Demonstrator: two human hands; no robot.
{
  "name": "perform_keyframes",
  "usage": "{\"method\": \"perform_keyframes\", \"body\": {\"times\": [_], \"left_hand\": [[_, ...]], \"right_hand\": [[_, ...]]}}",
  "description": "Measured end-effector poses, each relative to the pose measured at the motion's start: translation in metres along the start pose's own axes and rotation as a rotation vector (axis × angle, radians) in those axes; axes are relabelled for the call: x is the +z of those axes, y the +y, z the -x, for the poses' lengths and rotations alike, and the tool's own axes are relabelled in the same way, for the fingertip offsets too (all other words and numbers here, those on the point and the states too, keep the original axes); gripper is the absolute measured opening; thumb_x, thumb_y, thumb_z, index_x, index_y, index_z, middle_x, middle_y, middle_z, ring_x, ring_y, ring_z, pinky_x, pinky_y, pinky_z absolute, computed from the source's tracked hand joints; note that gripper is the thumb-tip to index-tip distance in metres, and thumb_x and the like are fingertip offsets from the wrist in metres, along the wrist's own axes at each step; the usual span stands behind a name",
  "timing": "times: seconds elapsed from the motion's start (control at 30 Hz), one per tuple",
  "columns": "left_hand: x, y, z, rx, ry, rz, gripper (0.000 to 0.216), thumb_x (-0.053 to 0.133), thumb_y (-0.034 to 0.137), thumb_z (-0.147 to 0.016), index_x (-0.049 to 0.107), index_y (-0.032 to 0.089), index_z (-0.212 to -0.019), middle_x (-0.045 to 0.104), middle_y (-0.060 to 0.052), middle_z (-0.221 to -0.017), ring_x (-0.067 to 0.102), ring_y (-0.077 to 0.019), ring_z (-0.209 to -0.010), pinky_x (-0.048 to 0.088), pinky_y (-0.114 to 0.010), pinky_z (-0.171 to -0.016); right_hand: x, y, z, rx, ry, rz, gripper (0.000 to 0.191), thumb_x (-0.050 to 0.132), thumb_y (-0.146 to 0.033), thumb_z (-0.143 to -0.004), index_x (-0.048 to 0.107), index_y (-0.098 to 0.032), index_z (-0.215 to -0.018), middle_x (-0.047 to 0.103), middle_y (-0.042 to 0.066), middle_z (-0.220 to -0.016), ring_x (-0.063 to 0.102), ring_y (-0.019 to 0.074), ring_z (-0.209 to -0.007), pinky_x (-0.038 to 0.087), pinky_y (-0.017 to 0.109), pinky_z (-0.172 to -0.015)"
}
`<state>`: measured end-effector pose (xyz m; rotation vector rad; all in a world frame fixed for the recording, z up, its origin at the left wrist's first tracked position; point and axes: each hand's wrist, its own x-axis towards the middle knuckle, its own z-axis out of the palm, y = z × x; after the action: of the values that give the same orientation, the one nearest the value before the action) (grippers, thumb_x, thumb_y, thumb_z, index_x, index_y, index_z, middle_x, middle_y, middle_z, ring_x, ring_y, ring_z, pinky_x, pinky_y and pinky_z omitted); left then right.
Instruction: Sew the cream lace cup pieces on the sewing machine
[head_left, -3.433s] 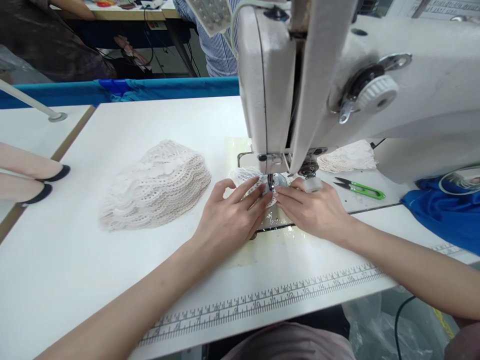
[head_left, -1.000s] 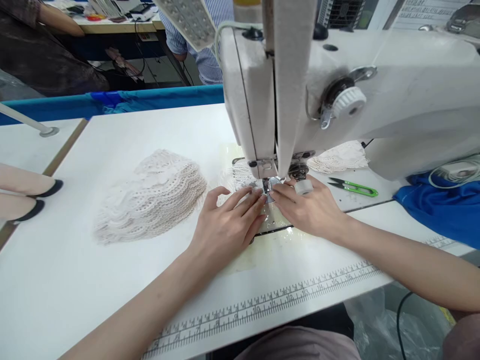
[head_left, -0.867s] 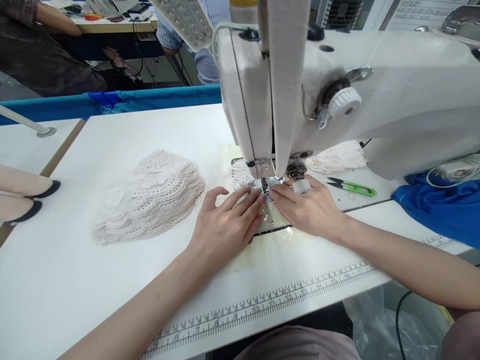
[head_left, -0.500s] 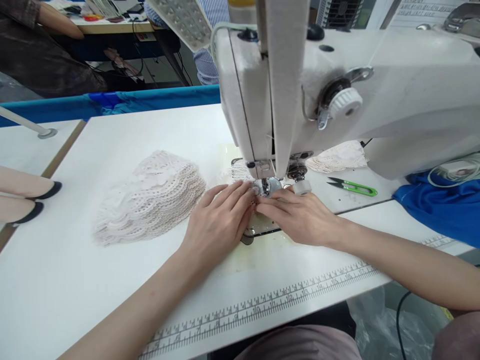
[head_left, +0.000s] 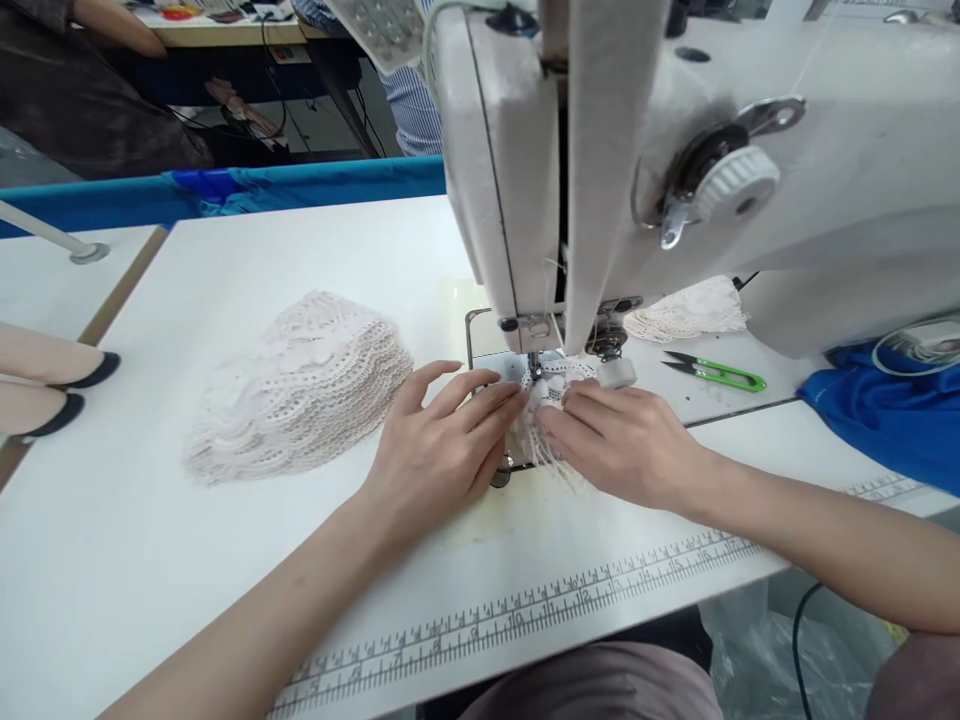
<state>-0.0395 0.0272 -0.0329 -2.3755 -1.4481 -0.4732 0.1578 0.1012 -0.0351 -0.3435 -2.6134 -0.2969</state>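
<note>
A piece of white lace trim (head_left: 553,388) with loose fringe-like threads lies bunched under the needle area of the sewing machine (head_left: 510,170). My right hand (head_left: 630,440) pinches the lace from the right, its fingers bent together. From the left, my left hand (head_left: 442,435) rests palm down beside the presser foot (head_left: 534,368), fingers spread and slightly bent. Its nearest fingertips touch the left edge of the lace; the thumb is mostly hidden. A stack of cream lace pieces (head_left: 307,400) lies on the table left of my left hand.
Green thread snips (head_left: 716,372) lie right of the needle, near more lace (head_left: 690,310) behind. Blue cloth (head_left: 885,410) is bunched at the right. A ruler strip (head_left: 517,620) runs along the table's front edge. Across the blue barrier (head_left: 322,182), other people sit at a table.
The lace has come out toward me and bunched up between my hands, its threads now showing. My right hand has shifted slightly right; my left hand's fingers have spread. The camera view is slightly closer.
</note>
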Motion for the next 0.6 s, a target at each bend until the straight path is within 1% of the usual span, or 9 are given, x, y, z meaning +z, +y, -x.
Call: {"method": "perform_keyframes", "body": {"times": [0.07, 0.17, 0.23, 0.33, 0.4, 0.47, 0.6], "left_hand": [[0.001, 0.001, 0.0, -0.016, -0.01, 0.026, 0.032, 0.05, 0.009, -0.087, 0.061, 0.018, -0.115, 0.07, -0.003, -0.107, 0.062, -0.0217, -0.104, 0.04, -0.046, -0.096], [0.002, 0.004, 0.0, -0.008, -0.009, 0.048, 0.031, 0.049, 0.008, -0.087, 0.062, 0.018, -0.113, 0.07, -0.004, -0.105, 0.062, -0.0209, -0.103, 0.04, -0.045, -0.098], [0.003, 0.006, 0.0, 0.008, -0.003, 0.05, 0.029, 0.049, 0.008, -0.087, 0.064, 0.019, -0.11, 0.07, -0.004, -0.104, 0.062, -0.0211, -0.103, 0.04, -0.045, -0.098], [0.004, 0.008, -0.001, 0.045, 0.012, 0.031, 0.029, 0.051, 0.01, -0.087, 0.064, 0.019, -0.111, 0.07, -0.002, -0.107, 0.062, -0.0214, -0.103, 0.042, -0.045, -0.097], [0.003, 0.01, -0.002, 0.07, 0.007, 0.008, 0.031, 0.053, 0.01, -0.086, 0.062, 0.019, -0.115, 0.068, -0.003, -0.114, 0.061, -0.0223, -0.105, 0.042, -0.046, -0.097], [0.001, 0.011, -0.001, 0.083, -0.014, -0.012, 0.035, 0.053, 0.01, -0.086, 0.06, 0.018, -0.12, 0.066, -0.004, -0.12, 0.06, -0.0235, -0.109, 0.042, -0.046, -0.098], [-0.001, 0.012, 0.001, 0.103, -0.039, -0.048, 0.036, 0.051, 0.011, -0.087, 0.059, 0.017, -0.121, 0.067, -0.005, -0.118, 0.058, -0.0238, -0.113, 0.041, -0.046, -0.098]], "right_hand": [[0.0, 0.001, 0.001, 0.053, -0.063, 0.04, 0.019, 0.047, -0.017, -0.093, 0.065, -0.014, -0.088, 0.065, 0.003, -0.073, 0.057, 0.0151, -0.07, 0.034, 0.028, -0.05], [-0.001, 0.004, 0.0, 0.141, -0.139, 0.078, 0.028, 0.042, -0.027, -0.096, 0.066, -0.015, -0.089, 0.069, 0.007, -0.087, 0.059, 0.0173, -0.076, 0.033, 0.029, -0.049], [0.0, 0.007, -0.002, 0.174, -0.181, 0.096, 0.031, 0.039, -0.027, -0.098, 0.067, -0.014, -0.091, 0.07, 0.008, -0.097, 0.06, 0.0191, -0.085, 0.037, 0.03, -0.056], [0.003, 0.014, -0.003, 0.169, -0.22, 0.11, 0.03, 0.039, -0.024, -0.098, 0.067, -0.013, -0.099, 0.07, 0.009, -0.102, 0.058, 0.0212, -0.096, 0.041, 0.033, -0.074], [0.004, 0.017, -0.004, 0.162, -0.211, 0.112, 0.033, 0.038, -0.027, -0.098, 0.068, -0.013, -0.099, 0.071, 0.008, -0.103, 0.057, 0.0217, -0.099, 0.04, 0.036, -0.084], [0.005, 0.019, -0.003, 0.155, -0.199, 0.11, 0.035, 0.037, -0.029, -0.099, 0.069, -0.014, -0.097, 0.07, 0.008, -0.106, 0.055, 0.0214, -0.103, 0.037, 0.037, -0.091], [0.007, 0.019, -0.001, 0.138, -0.177, 0.099, 0.032, 0.041, -0.029, -0.098, 0.07, -0.015, -0.097, 0.069, 0.008, -0.111, 0.053, 0.0219, -0.109, 0.032, 0.04, -0.098]]}}
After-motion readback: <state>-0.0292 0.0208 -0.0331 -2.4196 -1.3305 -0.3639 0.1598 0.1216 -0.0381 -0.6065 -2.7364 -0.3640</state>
